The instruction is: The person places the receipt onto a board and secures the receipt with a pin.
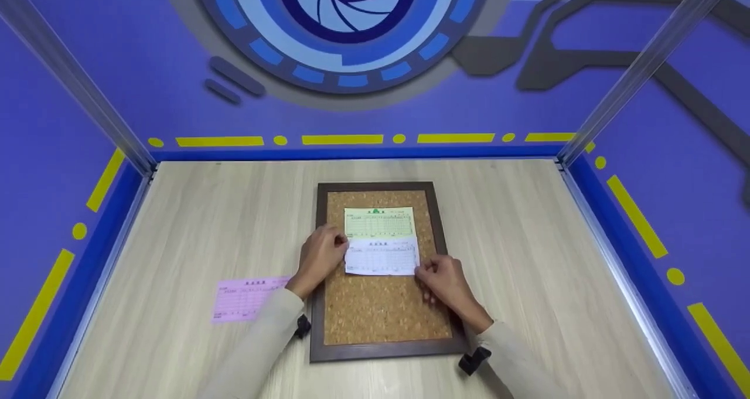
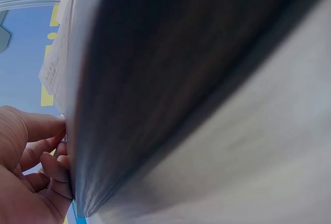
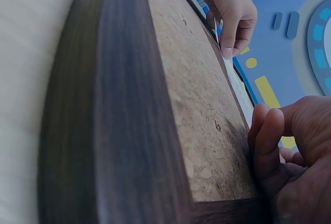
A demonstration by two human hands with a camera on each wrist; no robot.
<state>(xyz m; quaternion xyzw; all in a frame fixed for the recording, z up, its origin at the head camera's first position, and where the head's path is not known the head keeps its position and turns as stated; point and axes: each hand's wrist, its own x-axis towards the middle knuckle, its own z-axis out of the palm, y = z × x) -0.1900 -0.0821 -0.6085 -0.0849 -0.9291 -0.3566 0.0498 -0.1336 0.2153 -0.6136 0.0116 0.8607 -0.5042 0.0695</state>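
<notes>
A framed corkboard (image 1: 387, 314) lies on the table with a pale green printed slip (image 1: 381, 224) on its upper half. Just below, overlapping the green slip's lower edge, is a white printed slip (image 1: 382, 259). My left hand (image 1: 321, 255) pinches the white slip at its upper left side. At the lower right corner of that slip, my right hand (image 1: 448, 282) holds it between thumb and forefinger, other fingers curled over the cork. The left wrist view shows the white paper (image 2: 58, 74) lifting at an angle above the frame edge. A small green pin (image 1: 376, 211) marks the green slip's top.
A pink printed slip (image 1: 243, 300) lies on the table (image 1: 193, 241) left of the board, partly covered by my left sleeve (image 1: 263, 340). The board's dark wooden frame (image 1: 387, 350) stands proud of the cork. Blue printed walls (image 1: 363, 118) enclose the table's back and sides.
</notes>
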